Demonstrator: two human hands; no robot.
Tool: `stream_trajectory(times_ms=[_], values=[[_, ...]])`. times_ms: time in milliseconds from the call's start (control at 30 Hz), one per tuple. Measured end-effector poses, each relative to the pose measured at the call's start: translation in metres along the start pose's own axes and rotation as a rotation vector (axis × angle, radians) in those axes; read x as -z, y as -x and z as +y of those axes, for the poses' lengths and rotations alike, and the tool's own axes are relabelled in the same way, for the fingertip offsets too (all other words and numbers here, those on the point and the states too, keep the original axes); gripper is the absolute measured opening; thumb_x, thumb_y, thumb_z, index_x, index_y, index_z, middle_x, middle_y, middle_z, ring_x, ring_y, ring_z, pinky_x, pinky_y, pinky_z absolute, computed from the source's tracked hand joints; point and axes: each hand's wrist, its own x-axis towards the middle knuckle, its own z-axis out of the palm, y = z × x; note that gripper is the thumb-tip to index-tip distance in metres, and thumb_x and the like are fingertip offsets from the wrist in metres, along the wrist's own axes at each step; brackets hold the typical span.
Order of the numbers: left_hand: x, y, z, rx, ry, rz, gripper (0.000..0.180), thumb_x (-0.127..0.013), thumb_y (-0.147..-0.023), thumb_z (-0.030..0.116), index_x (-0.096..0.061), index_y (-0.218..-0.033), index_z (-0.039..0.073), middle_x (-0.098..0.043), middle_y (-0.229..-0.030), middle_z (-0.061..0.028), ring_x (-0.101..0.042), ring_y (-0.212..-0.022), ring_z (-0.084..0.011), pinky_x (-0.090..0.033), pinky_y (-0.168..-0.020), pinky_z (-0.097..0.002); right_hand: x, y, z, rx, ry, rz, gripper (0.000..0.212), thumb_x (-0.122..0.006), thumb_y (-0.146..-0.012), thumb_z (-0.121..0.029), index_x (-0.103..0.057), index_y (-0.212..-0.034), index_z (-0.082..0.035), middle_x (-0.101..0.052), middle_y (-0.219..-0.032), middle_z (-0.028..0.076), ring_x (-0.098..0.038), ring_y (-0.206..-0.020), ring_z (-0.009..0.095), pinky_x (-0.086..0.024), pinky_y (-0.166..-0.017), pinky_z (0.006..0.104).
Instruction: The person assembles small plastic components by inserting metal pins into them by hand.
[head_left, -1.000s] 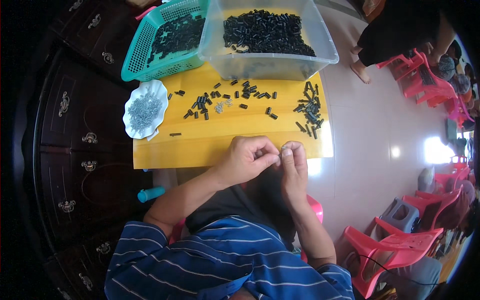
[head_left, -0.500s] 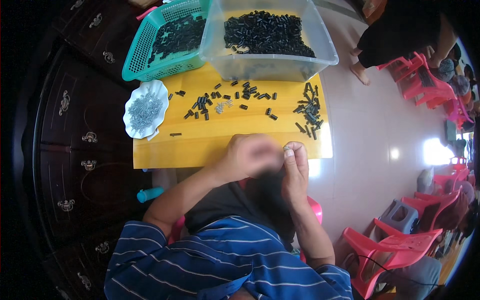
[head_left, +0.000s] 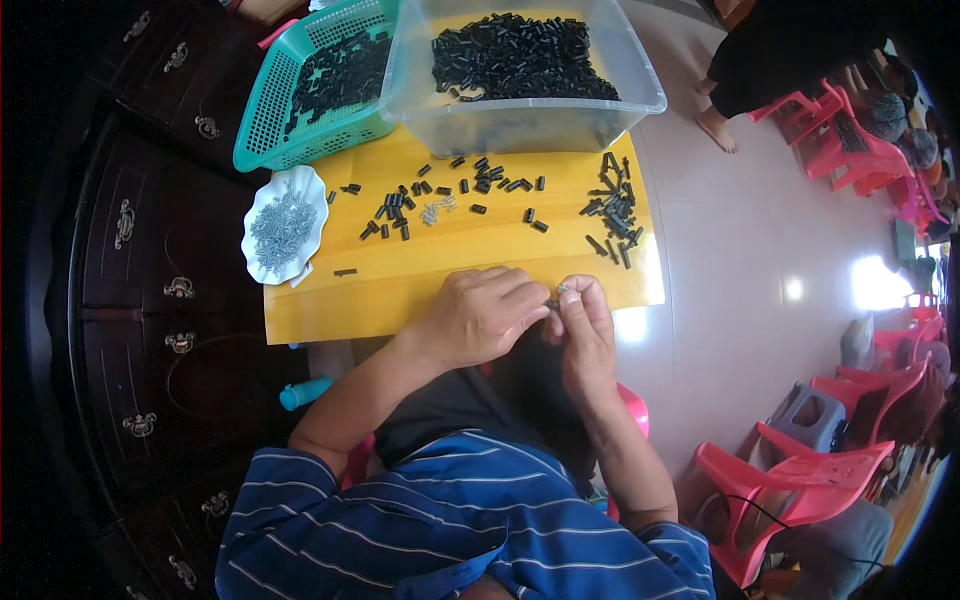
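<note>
Over the near edge of the yellow table, my left hand is closed in a pinch on a small black part. My right hand is closed too, thumb against forefinger, with a tiny pale metallic piece at its tips. Both sets of fingertips almost meet at the black part. Beyond them lie scattered short black cylinders and a small heap of metal pins. A pile of longer black pieces lies at the table's right side.
At the left stands a white scalloped dish of small metal pins. A green mesh basket and a clear plastic bin, both with black parts, stand at the back. Dark drawers line the left; pink chairs and people are at right.
My left hand was blurred and turned over; now it is back-up and a little lower left, with the black part showing at its fingertips. My right hand stays nearly in place.
</note>
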Motion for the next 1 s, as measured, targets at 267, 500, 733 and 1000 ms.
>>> stream_trajectory(times_ms=[267,500,733,1000], values=[[-0.002,0.000,-0.002,-0.005,0.034,-0.019,0.016,-0.070,-0.081,0.012,-0.061,-0.091,0.004,-0.060,-0.081,-0.0119,-0.062,-0.075,-0.0322,-0.049,-0.065,-0.0407,0.000,-0.001,0.000,-0.038,-0.033,-0.008,0.012,-0.046,-0.105,-0.021,-0.049,-0.104,-0.009,-0.043,-0.070,-0.003,-0.039,-0.062,0.006,-0.033,-0.058,0.0215],[-0.002,0.000,-0.003,0.049,0.121,-0.031,0.015,-0.071,-0.081,0.008,-0.061,-0.092,0.005,-0.062,-0.081,-0.0123,-0.064,-0.077,-0.0318,-0.051,-0.068,-0.0402,0.000,-0.001,0.000,-0.065,-0.075,-0.021,0.012,-0.046,-0.105,-0.022,-0.049,-0.104,-0.010,-0.044,-0.069,-0.003,-0.039,-0.062,0.006,-0.033,-0.058,0.0212],[0.000,0.000,-0.004,0.093,0.172,-0.029,0.016,-0.070,-0.082,0.007,-0.062,-0.095,0.004,-0.065,-0.084,-0.0135,-0.065,-0.078,-0.0328,-0.051,-0.068,-0.0395,0.001,0.000,0.001,-0.049,-0.046,-0.033,0.013,-0.045,-0.105,-0.022,-0.049,-0.104,-0.010,-0.048,-0.070,-0.002,-0.043,-0.064,0.007,-0.036,-0.060,0.0205],[0.002,-0.005,0.017,0.229,0.105,0.081,0.030,-0.078,-0.078,0.018,-0.065,-0.101,0.003,-0.066,-0.090,-0.0134,-0.067,-0.081,-0.0301,-0.054,-0.070,-0.0371,-0.003,-0.001,0.001,-0.009,-0.121,0.034,0.012,-0.044,-0.105,-0.019,-0.049,-0.103,-0.008,-0.050,-0.076,0.000,-0.046,-0.068,0.007,-0.039,-0.064,0.0213]])
